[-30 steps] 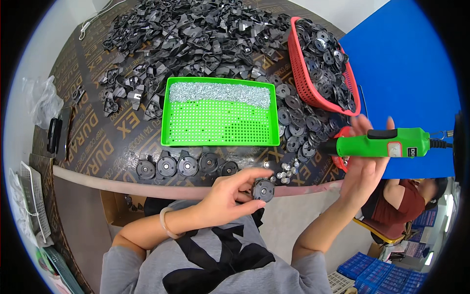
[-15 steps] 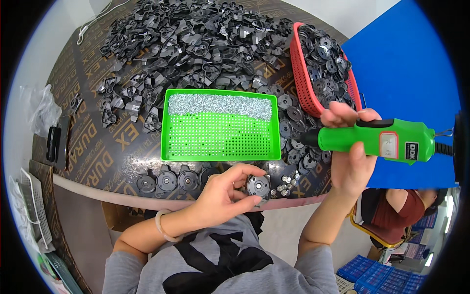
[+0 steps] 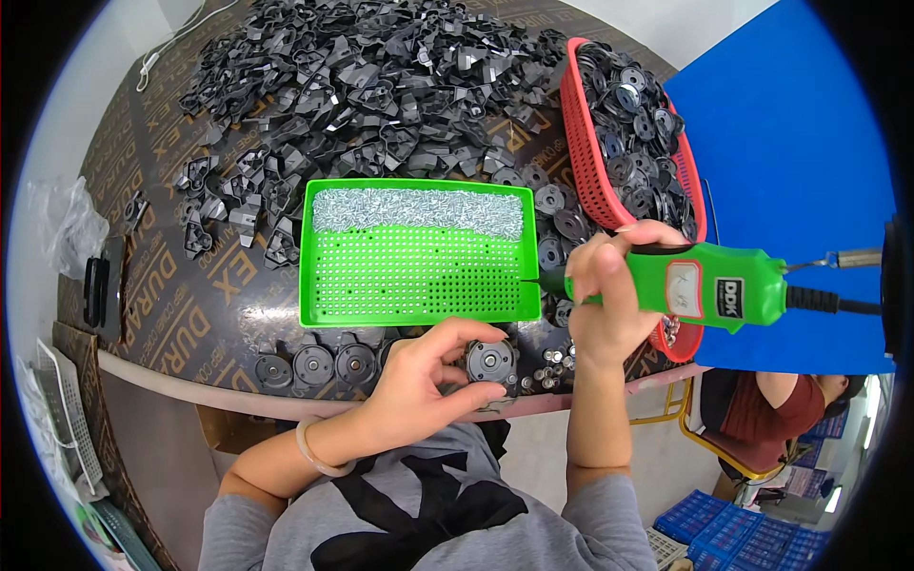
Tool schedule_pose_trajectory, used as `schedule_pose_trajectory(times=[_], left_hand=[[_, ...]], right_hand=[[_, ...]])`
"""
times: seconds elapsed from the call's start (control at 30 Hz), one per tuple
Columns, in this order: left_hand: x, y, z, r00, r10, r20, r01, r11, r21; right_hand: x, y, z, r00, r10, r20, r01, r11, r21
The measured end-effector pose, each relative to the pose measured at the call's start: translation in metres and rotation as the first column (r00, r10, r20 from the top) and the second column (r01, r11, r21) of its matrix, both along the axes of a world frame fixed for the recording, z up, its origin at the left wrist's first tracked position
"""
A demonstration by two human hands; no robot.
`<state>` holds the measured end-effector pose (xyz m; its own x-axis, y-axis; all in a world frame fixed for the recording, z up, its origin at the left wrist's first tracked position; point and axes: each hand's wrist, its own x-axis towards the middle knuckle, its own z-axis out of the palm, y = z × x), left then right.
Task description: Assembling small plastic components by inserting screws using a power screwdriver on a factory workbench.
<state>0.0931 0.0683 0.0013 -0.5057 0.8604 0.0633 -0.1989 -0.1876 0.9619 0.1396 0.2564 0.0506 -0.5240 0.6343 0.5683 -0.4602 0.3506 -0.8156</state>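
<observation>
My left hand point(image 3: 428, 371) grips a round black disc-shaped part point(image 3: 491, 362) by its sides, thumb and forefinger curled around it at the table's front edge. My right hand point(image 3: 609, 295) is wrapped round a green electric screwdriver point(image 3: 709, 290), held level with its thin bit pointing left. The bit's tip reaches the right rim of a green perforated tray point(image 3: 381, 278). Many small silver screws point(image 3: 419, 211) lie banked along the tray's far side. Left of my left hand, several similar black round assemblies point(image 3: 313, 365) stand in a row, one partly hidden behind the hand.
A large heap of black plastic parts point(image 3: 371, 95) covers the back. At right stands a red basket point(image 3: 588, 152) of black discs, with loose discs point(image 3: 550, 198) beside it. Small metal pieces point(image 3: 552, 369) and a red bowl point(image 3: 674, 354) lie near my right hand. A seated person point(image 3: 762, 409) is behind.
My right hand has brought the screwdriver left and slightly down, its bit now at the tray's right rim. The red bowl has come into sight. My left hand keeps its grip on the round part.
</observation>
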Motion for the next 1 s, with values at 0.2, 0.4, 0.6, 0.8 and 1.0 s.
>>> schedule_pose_trajectory(times=[0.2, 0.4, 0.6, 0.8, 1.0], left_hand=[[-0.004, -0.002, 0.010, 0.998, -0.006, 0.070, 0.008, 0.999, -0.033], [-0.008, -0.001, 0.015, 0.990, -0.003, 0.144, 0.005, 1.000, -0.014], [-0.017, 0.002, 0.016, 0.991, -0.005, 0.132, 0.008, 1.000, -0.023], [-0.021, 0.003, 0.019, 0.989, 0.009, 0.151, -0.006, 1.000, -0.025], [-0.021, 0.001, 0.015, 0.986, -0.001, 0.166, 0.004, 1.000, -0.018]], right_hand=[[-0.004, 0.001, -0.009, 0.999, -0.026, 0.040, 0.028, 0.999, -0.039], [-0.005, 0.001, -0.010, 0.999, -0.029, 0.033, 0.031, 0.998, -0.048], [-0.005, -0.001, -0.010, 0.998, -0.056, 0.032, 0.056, 0.998, -0.029], [-0.002, 0.001, -0.008, 0.998, -0.026, 0.059, 0.030, 0.998, -0.060], [-0.004, -0.002, -0.009, 0.999, -0.027, 0.047, 0.030, 0.997, -0.064]])
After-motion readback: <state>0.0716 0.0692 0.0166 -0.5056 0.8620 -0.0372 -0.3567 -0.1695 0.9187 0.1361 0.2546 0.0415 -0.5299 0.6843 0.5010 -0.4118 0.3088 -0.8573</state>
